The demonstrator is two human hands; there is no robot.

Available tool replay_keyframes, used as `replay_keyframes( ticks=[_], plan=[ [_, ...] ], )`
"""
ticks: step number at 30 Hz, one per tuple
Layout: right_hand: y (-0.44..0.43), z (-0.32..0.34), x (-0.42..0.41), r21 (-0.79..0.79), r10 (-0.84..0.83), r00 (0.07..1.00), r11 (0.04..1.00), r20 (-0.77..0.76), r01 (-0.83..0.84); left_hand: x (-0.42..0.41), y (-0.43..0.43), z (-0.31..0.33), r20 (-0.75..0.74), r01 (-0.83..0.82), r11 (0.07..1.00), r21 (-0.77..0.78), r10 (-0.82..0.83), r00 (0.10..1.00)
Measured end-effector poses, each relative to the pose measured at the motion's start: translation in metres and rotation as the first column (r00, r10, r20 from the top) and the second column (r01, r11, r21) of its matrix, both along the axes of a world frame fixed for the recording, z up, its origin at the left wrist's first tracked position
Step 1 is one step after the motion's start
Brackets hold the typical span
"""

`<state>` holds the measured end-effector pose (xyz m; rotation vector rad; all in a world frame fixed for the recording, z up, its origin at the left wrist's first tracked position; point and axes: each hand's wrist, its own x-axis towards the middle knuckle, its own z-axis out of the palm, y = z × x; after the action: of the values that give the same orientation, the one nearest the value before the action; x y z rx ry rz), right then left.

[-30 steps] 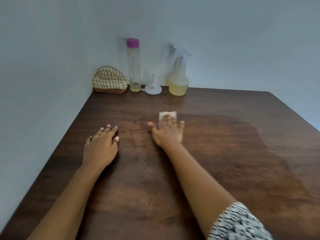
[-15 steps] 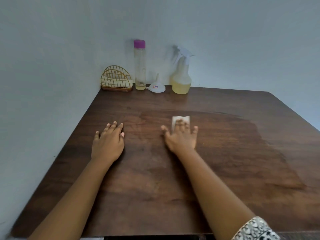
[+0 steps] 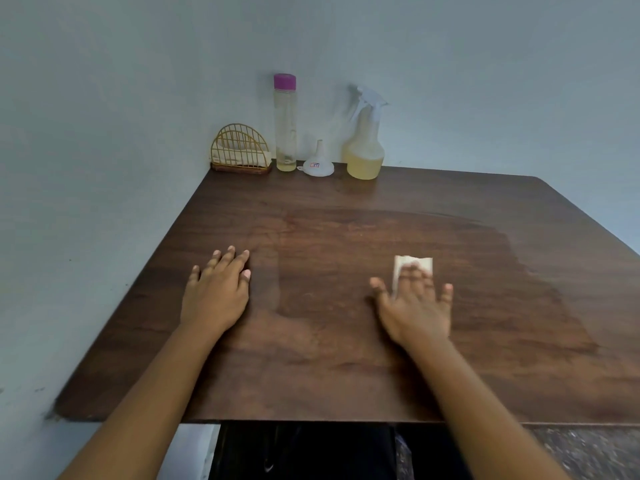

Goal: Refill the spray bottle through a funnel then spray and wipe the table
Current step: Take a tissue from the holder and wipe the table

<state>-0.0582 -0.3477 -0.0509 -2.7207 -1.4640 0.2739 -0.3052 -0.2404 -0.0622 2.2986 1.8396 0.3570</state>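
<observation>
Spray bottle (image 3: 364, 147) stands at the back of the table (image 3: 346, 375) against the wall, its trigger head fitted and pale yellow liquid filling the lower body, so I judge the refill and spraying done and the wiping under way. Left of it the white funnel (image 3: 318, 163) rests mouth-down, then the tall clear bottle (image 3: 285, 126) with a purple cap, nearly empty, then a gold wire holder (image 3: 240, 150) with folded cloths inside.

My right hand (image 3: 415, 303) lies flat with fingers spread, pressing a small folded white cloth (image 3: 414, 265) onto the wood; only the cloth's far edge shows past my fingertips. My left hand (image 3: 218, 292) rests palm-down, fingers loosely together, on the table well to the left, holding nothing. A darker damp patch covers the middle and right of the top.

I expect the cloth to be soft, light and limp, so it needs flat palm pressure or it will bunch. The bottle looks like thin plastic, bottom-heavy with liquid, possibly slick; I would take it at the narrow neck under the trigger.

A small red and blue sticker sits on the funnel, but its writing is too small to read.
</observation>
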Motion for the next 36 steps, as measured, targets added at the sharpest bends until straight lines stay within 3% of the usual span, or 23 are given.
replay_keyframes(
  ticks=[2,5,7,9,12,15,17,19,21,23,25,27,30,33,36],
  plan=[
    [0.005,-0.003,-0.057,0.054,0.166,0.986,0.985,-0.019,-0.165,-0.001,-0.002,0.0,0.013,-0.005,1.0,0.002,0.005,1.0],
    [-0.006,-0.003,-0.135,0.134,0.464,0.883,0.882,-0.074,-0.452,-0.002,-0.004,0.0,0.027,-0.004,1.0,0.003,0.004,1.0],
    [-0.014,-0.004,-0.135,0.117,0.516,0.853,0.854,-0.078,-0.507,-0.002,-0.004,0.001,0.03,-0.005,1.0,0.004,0.005,1.0],
    [-0.019,-0.009,-0.096,0.126,0.437,0.899,0.894,-0.027,-0.431,-0.002,-0.003,0.0,0.03,-0.006,1.0,-0.001,0.006,1.0],
    [-0.042,-0.01,0.001,0.082,0.138,0.99,0.987,0.037,-0.14,-0.002,-0.001,-0.001,0.018,-0.004,1.0,-0.005,0.004,1.0],
    [-0.076,0.005,0.077,-0.031,-0.164,0.986,0.986,0.024,0.165,0.001,-0.003,-0.001,0.002,-0.007,1.0,0.004,0.007,1.0],
    [-0.077,0.006,0.077,-0.047,-0.217,0.976,0.975,0.029,0.218,0.003,-0.003,-0.001,-0.003,-0.011,1.0,0.004,0.011,1.0],
    [-0.058,-0.002,0.033,-0.002,-0.12,0.992,0.993,0.032,0.12,0.005,-0.004,-0.001,-0.005,-0.016,1.0,0.002,0.016,1.0],
    [-0.04,-0.008,-0.034,0.072,0.134,0.991,0.988,0.007,-0.134,0.005,-0.004,0.0,-0.006,-0.02,1.0,0.003,0.02,1.0],
    [-0.037,-0.006,-0.093,0.117,0.366,0.929,0.926,-0.056,-0.358,0.005,-0.006,0.0,-0.009,-0.026,1.0,0.009,0.026,1.0],
    [-0.042,-0.004,-0.105,0.112,0.464,0.881,0.884,-0.093,-0.454,0.007,-0.007,0.001,-0.008,-0.038,0.999,0.01,0.038,0.999],
    [-0.053,-0.009,-0.069,0.137,0.405,0.914,0.908,-0.032,-0.397,0.013,-0.01,0.001,-0.009,-0.048,0.999,0.009,0.048,0.999],
    [-0.082,-0.014,0.032,0.109,0.082,0.995,0.99,0.063,-0.089,0.025,-0.012,0.002,-0.018,-0.061,0.998,-0.008,0.061,0.998],
    [-0.122,0.002,0.12,-0.005,-0.244,0.969,0.97,0.039,0.245,0.033,-0.011,0.003,-0.036,-0.095,0.995,-0.039,0.094,0.995],
    [-0.117,0.005,0.127,-0.028,-0.327,0.944,0.944,0.03,0.328,0.039,-0.011,0.003,-0.045,-0.12,0.991,-0.055,0.118,0.992]
  ],
)
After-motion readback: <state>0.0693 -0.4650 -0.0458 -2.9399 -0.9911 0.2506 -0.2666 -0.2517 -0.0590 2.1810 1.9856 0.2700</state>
